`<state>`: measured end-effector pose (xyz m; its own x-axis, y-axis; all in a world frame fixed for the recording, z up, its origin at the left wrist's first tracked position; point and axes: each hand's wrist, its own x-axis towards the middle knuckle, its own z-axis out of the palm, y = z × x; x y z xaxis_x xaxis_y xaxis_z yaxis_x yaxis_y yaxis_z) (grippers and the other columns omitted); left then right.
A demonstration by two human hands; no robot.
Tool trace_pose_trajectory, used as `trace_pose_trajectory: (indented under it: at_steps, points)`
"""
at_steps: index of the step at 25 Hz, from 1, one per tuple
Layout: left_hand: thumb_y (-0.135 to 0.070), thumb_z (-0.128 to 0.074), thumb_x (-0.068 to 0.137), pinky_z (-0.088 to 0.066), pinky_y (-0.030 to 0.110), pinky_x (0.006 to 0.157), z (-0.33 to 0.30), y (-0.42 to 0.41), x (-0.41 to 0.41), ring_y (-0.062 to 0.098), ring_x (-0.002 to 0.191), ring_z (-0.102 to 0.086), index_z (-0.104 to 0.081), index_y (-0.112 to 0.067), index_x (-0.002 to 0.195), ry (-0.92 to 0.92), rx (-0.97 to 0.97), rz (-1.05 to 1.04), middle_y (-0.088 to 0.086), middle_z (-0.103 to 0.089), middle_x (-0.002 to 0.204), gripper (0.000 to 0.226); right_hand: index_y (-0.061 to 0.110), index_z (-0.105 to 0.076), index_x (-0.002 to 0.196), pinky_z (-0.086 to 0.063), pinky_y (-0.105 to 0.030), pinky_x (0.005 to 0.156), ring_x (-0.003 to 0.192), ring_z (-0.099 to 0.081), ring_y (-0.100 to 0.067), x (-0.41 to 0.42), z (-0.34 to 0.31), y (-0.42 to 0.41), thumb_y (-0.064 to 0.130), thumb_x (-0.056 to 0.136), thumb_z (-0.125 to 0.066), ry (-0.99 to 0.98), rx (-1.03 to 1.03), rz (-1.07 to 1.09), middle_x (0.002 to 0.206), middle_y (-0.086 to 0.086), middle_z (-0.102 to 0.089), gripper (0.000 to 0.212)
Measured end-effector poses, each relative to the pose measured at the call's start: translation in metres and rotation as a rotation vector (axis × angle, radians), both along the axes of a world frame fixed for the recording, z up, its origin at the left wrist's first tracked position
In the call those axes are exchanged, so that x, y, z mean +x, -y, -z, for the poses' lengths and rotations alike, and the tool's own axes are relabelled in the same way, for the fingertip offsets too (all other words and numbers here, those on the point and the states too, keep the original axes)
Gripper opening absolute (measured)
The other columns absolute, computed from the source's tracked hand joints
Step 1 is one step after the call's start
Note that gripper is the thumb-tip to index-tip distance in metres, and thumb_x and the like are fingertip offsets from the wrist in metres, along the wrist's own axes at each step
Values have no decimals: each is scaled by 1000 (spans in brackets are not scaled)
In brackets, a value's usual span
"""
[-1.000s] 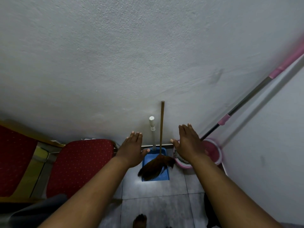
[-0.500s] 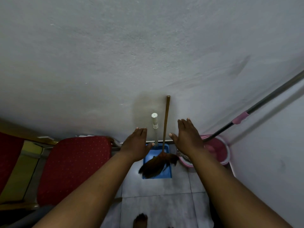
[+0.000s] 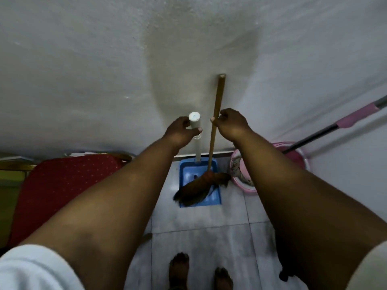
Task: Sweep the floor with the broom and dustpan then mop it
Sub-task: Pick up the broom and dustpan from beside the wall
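Left hand (image 3: 180,130) grips the white handle top of the blue dustpan (image 3: 199,185), right hand (image 3: 231,125) curls round the broom (image 3: 215,114) stick; both lean on the wall at twelve o'clock, mop (image 3: 345,123) and pink bucket (image 3: 243,174) at two o'clock.

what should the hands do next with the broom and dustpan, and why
Probably lift both straight up and back from the wall. The left hand already grips the dustpan handle, the right hand the broom stick, but the bristles rest in the blue dustpan on the floor.
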<state>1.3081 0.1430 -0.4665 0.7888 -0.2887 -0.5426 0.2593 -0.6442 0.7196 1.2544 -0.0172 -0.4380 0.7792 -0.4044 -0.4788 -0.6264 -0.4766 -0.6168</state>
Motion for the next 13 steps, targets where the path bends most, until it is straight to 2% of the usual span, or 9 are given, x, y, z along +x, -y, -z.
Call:
trace_pose_trajectory:
  at_steps: [2, 4, 7, 10, 13]
  points:
    - [-26, -77, 83, -44, 37, 105, 10, 6, -1, 24, 120, -58, -43, -20, 144, -33, -52, -7, 9, -63, 130, 70, 15, -48, 139, -35, -20, 91, 124, -52, -22, 0, 11, -2, 39, 95, -56, 14, -14, 5, 140, -7, -53, 51]
    - [-27, -76, 84, -44, 38, 103, 13, 12, -3, 27, 119, -57, -37, -25, 147, -57, -96, -8, 13, -61, 130, 74, 15, -44, 140, -34, -21, 90, 125, -51, -23, -2, 18, -8, 39, 93, -59, 65, -22, 43, 140, -10, -51, 55]
    - [-23, -74, 86, -46, 35, 99, 23, 19, 9, 26, 120, -56, -44, -18, 138, -38, -142, -96, 10, -59, 129, 61, 11, -38, 142, -38, -24, 92, 127, -49, -27, 11, 28, -14, 38, 92, -61, 62, -1, 73, 143, -11, -47, 62]
    - [-23, -70, 89, -42, 28, 90, 33, 21, 15, 17, 112, -54, -45, -12, 133, 62, -91, -46, -1, -56, 122, 52, 10, -54, 125, -42, -24, 79, 107, -58, -22, 29, 34, -17, 34, 95, -56, 51, -43, -3, 124, -10, -61, 38]
    - [-25, -70, 89, -43, 27, 91, 31, 21, 8, 17, 110, -54, -48, -15, 133, 108, -72, 10, -1, -58, 123, 50, 10, -57, 117, -39, -23, 74, 94, -56, -17, 29, 31, -23, 27, 98, -52, 71, -74, -14, 115, -7, -63, 25]
